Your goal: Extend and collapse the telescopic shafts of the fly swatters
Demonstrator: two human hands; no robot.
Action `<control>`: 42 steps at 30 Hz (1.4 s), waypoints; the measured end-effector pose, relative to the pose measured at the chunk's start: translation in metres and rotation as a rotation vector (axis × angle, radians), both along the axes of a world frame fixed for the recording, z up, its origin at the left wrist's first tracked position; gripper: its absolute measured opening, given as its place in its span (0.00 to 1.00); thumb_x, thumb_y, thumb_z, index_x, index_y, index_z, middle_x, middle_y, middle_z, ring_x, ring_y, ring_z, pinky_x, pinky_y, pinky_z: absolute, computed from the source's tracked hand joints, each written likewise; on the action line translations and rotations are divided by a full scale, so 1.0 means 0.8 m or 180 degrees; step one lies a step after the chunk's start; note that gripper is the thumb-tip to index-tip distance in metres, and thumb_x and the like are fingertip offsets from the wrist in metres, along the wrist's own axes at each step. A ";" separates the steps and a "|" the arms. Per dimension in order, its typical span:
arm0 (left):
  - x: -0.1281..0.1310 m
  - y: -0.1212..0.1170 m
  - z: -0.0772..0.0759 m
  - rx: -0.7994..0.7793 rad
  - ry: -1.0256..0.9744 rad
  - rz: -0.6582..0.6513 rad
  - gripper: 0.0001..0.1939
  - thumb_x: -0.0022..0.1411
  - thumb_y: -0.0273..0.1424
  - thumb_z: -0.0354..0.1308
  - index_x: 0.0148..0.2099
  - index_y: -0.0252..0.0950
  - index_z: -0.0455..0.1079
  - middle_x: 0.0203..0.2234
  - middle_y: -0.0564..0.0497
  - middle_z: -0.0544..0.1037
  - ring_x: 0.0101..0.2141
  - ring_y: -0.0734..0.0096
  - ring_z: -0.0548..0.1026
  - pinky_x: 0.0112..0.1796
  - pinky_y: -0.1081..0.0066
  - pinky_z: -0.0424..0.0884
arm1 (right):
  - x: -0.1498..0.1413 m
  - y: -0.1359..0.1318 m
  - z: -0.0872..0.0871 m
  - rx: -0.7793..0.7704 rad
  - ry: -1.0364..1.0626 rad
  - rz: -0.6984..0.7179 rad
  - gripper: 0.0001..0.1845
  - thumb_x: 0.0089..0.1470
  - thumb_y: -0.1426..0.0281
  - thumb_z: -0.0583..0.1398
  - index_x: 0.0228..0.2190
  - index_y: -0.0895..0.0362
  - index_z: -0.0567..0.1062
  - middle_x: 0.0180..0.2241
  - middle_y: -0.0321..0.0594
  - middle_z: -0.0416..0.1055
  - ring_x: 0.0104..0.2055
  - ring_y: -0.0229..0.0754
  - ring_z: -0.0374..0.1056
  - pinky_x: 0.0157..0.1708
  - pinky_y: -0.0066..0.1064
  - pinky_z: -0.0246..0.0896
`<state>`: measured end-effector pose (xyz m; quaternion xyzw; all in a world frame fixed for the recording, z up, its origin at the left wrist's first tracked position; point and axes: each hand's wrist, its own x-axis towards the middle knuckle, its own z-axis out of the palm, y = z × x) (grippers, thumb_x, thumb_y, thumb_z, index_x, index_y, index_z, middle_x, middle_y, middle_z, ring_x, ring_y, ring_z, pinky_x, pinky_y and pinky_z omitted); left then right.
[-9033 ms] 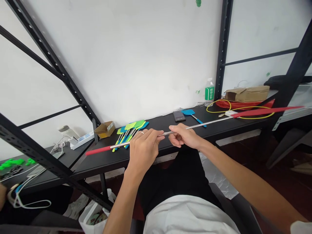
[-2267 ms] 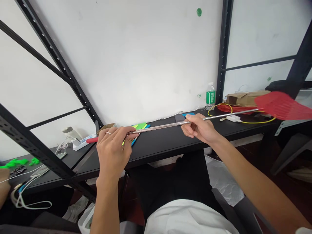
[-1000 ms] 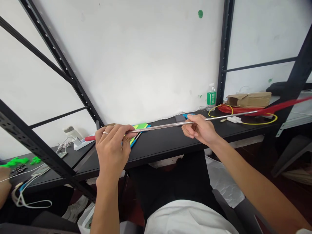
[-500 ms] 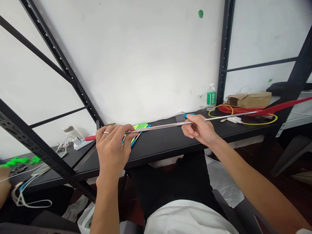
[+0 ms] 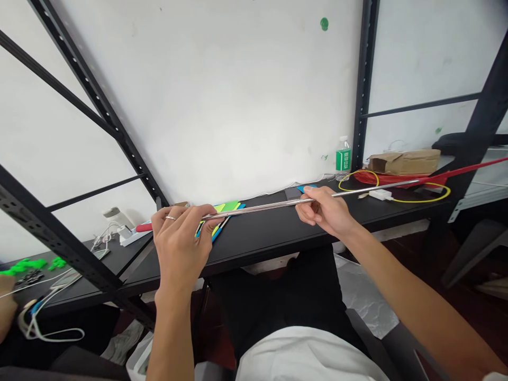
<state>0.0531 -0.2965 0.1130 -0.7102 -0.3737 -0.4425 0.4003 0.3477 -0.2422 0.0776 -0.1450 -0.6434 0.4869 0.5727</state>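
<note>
A long, thin metal rod [image 5: 262, 207], stepped like a telescopic pole, lies almost level across the front of me, its right end tilted slightly up. My left hand [image 5: 184, 227], with a ring on one finger, is closed around its thicker left part. A red grip end [image 5: 144, 227] sticks out beyond that hand on the left. With thumb and bent fingers, my right hand [image 5: 323, 209] pinches the rod further along. Past it the bare tip reaches over a red strip of material [image 5: 468, 168] on the right; whether they are joined I cannot tell.
Colourful flat pieces [image 5: 228, 209] lie on the black table [image 5: 257, 233] behind my left hand. At the back right stand a water bottle [image 5: 343, 159], a cardboard box [image 5: 405, 161] and a yellow cable [image 5: 428, 201]. Black shelf posts [image 5: 361, 79] frame both sides. Another person's arm [image 5: 6, 299] shows far left.
Both hands keep their hold on the rod, and my left hand has shifted slightly left with the red grip end. The red strip at the right looks thinner and lower near the rod's tip.
</note>
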 end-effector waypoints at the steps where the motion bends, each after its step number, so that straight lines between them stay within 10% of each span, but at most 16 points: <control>1: -0.002 0.001 0.000 0.0032 0.0010 0.0020 0.03 0.66 0.34 0.62 0.40 0.42 0.73 0.30 0.51 0.81 0.34 0.61 0.76 0.49 0.56 0.63 | 0.000 0.000 0.000 0.0015 -0.0028 0.0019 0.31 0.66 0.61 0.54 0.12 0.58 0.70 0.10 0.32 0.50 0.16 0.36 0.55 0.20 0.30 0.46; 14: -0.005 -0.005 0.004 -0.0243 0.0054 -0.0069 0.11 0.67 0.38 0.61 0.49 0.43 0.75 0.36 0.49 0.82 0.39 0.58 0.77 0.51 0.54 0.62 | 0.000 0.000 0.001 -0.0083 0.0174 -0.0013 0.30 0.64 0.62 0.56 0.12 0.58 0.68 0.10 0.31 0.50 0.15 0.35 0.54 0.19 0.30 0.47; 42: -0.002 -0.004 -0.001 -0.0238 -0.0123 0.0020 0.11 0.71 0.37 0.55 0.37 0.43 0.75 0.25 0.54 0.80 0.32 0.63 0.75 0.49 0.56 0.61 | -0.004 -0.004 0.002 -0.0229 0.0161 -0.0164 0.30 0.61 0.59 0.59 0.10 0.56 0.69 0.09 0.33 0.47 0.15 0.37 0.53 0.19 0.32 0.44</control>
